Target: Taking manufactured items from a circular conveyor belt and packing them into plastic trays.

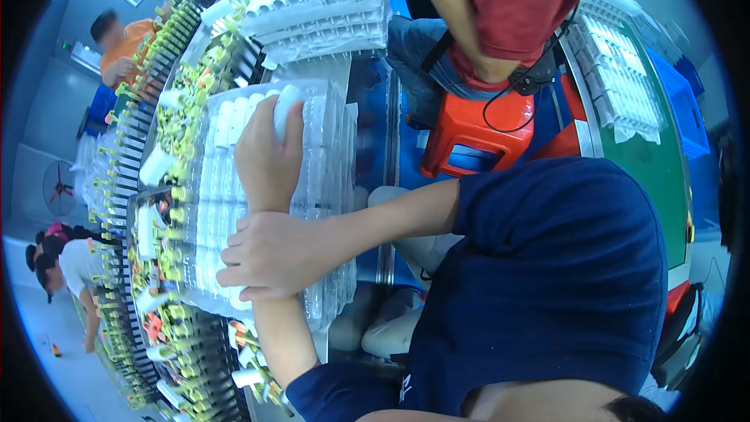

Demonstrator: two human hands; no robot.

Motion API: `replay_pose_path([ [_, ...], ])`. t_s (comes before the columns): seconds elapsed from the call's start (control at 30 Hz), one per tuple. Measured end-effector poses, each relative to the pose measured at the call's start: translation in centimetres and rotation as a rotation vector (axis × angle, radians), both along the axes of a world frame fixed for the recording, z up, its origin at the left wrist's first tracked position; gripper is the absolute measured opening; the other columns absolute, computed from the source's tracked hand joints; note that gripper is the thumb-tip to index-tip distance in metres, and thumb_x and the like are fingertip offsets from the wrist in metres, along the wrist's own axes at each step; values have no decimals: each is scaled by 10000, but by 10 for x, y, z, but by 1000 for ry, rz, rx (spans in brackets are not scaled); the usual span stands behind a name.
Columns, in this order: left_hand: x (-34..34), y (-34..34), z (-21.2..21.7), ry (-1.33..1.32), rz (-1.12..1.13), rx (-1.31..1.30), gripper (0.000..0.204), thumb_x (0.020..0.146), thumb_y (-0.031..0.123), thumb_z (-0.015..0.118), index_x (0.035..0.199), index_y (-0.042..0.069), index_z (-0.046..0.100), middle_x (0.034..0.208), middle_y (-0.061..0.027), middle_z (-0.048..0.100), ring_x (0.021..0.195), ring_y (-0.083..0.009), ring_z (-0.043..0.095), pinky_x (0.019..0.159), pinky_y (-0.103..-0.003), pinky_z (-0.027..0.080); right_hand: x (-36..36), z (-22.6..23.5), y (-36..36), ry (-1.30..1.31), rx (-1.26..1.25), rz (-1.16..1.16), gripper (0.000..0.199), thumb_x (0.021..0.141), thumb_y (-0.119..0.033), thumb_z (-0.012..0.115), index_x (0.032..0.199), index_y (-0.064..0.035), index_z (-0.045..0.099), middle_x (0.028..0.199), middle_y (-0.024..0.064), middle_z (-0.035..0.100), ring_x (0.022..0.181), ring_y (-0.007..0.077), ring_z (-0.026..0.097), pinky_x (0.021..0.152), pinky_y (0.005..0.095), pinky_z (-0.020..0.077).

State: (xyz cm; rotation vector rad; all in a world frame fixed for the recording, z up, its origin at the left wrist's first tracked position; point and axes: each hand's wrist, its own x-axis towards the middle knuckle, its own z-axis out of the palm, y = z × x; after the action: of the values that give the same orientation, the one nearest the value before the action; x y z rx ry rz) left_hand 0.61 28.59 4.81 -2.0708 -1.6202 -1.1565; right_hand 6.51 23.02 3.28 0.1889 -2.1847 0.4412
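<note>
My left hand (268,152) reaches over a clear plastic tray (336,180) filled with rows of white cylindrical parts. Between its thumb and fingers is one white cylindrical part (287,108), near the tray's far end. My right hand (277,254) crosses on top of my left forearm, its fingers bent and pressed together over the tray's near half. What those fingers hold, if anything, is hidden beneath them. A white piece (241,295) shows just below the right fingertips.
Left of the tray runs a conveyor (129,180) with yellow-green holders and white parts. More stacked trays (320,19) stand beyond. A co-worker in a red shirt (516,8) sits on a red stool (480,129). At the right is a green-topped table (664,187) with white parts.
</note>
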Motion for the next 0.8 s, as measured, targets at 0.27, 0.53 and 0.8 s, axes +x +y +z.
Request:
replay_pose_path([
  [0.27, -7, -7, 3, -20, 126, 9, 282, 917, 260, 614, 1029, 2, 586, 853, -212, 640, 744, -399, 614, 637, -415, 481, -6, 1, -5, 19, 13, 35, 252, 800, -307, 660, 907, -102, 558, 728, 33, 529, 720, 210, 588, 633, 347, 432],
  [0.53, -45, 9, 2, -916, 91, 186, 357, 986, 257, 500, 1127, -59, 412, 947, -147, 599, 804, -173, 629, 701, -287, 537, 7, 27, 0, 155, -470, 387, 295, 894, -228, 623, 1126, -50, 577, 966, 108, 629, 881, 297, 625, 761, 385, 494],
  [0.8, -123, 3, 31, -1032, 680, 44, 522, 973, 399, 466, 1078, -112, 490, 1027, -211, 605, 880, -266, 603, 815, -361, 466, 68, 46, 28, 237, -482, 265, 295, 884, -169, 631, 1148, -42, 596, 1028, 125, 648, 896, 270, 633, 765, 351, 486],
])
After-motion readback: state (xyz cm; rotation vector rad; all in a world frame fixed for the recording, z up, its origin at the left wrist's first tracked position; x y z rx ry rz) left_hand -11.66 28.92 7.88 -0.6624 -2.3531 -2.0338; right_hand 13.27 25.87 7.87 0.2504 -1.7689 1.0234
